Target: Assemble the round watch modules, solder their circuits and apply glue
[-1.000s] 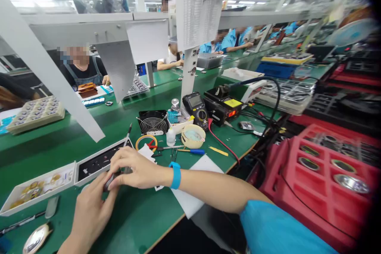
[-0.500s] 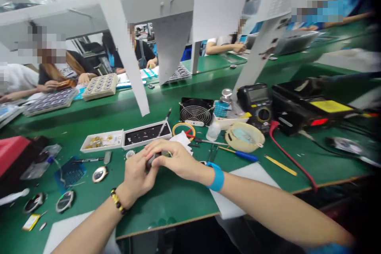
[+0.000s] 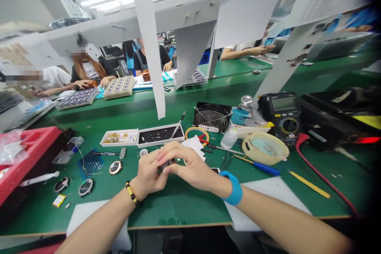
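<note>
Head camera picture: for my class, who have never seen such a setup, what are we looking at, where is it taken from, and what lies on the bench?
The one view comes from a camera worn on a person's head, looking down at their own two bare hands. The left hand, with a bead bracelet, and the right hand, with a blue wristband, together grip a small dark part; what it is cannot be told. They work over a green bench. On it lie two small white trays, a small fan, a multimeter, a blue-handled screwdriver and round watch-like cases. Other people sit at benches behind.
</note>
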### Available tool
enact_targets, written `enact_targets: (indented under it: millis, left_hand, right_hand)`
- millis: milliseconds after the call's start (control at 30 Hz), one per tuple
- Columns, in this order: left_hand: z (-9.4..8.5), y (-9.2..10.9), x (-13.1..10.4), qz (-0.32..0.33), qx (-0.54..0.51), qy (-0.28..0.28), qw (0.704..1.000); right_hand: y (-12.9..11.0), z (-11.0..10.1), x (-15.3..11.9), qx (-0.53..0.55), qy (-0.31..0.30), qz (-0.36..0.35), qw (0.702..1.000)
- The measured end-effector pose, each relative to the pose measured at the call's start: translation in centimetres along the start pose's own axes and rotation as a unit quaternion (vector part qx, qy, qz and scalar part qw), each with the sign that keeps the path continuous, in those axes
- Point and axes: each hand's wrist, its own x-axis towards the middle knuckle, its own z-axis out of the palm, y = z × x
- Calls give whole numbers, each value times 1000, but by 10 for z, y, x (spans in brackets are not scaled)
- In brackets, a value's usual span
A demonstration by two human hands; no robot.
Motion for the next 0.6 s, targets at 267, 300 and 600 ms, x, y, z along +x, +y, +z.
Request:
enact_targets:
  millis: [267,300,600]
  left_hand:
    - [-7,-1,2,-2,48,-38,998]
    - [-6,-1,2,1,47,-36,998]
    - [1,3,1,-7,49,-21,999]
  right_hand:
    - [1,-11,-3,-6,15,26,1000]
    - [2,-11,-3,-10,6,26,1000]
    - [5,-3,-4,-30,11,-19,999]
